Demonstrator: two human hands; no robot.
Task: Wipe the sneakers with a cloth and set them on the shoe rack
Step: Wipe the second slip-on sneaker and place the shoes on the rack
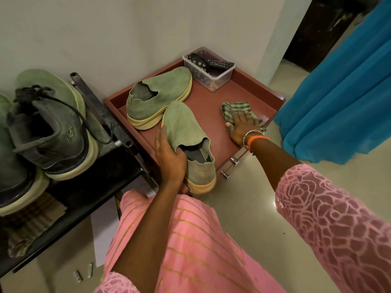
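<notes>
Two green slip-on sneakers with yellowish soles sit on a reddish-brown cabinet top (211,96). The far sneaker (158,98) lies toward the wall. The near sneaker (188,140) points away from me, and my left hand (169,159) grips its left side with the thumb inside the opening. A green checked cloth (237,111) lies crumpled at the right of the cabinet top. My right hand (241,125) rests flat on the cloth with its fingers spread. The dark metal shoe rack (95,115) stands at the left.
Laced green and grey sneakers (48,127) occupy the rack's top shelf. A clear plastic box (208,68) holding a remote sits at the cabinet's back corner. A blue curtain (338,92) hangs at the right. Drawer knobs (230,166) stick out below the cabinet's front edge.
</notes>
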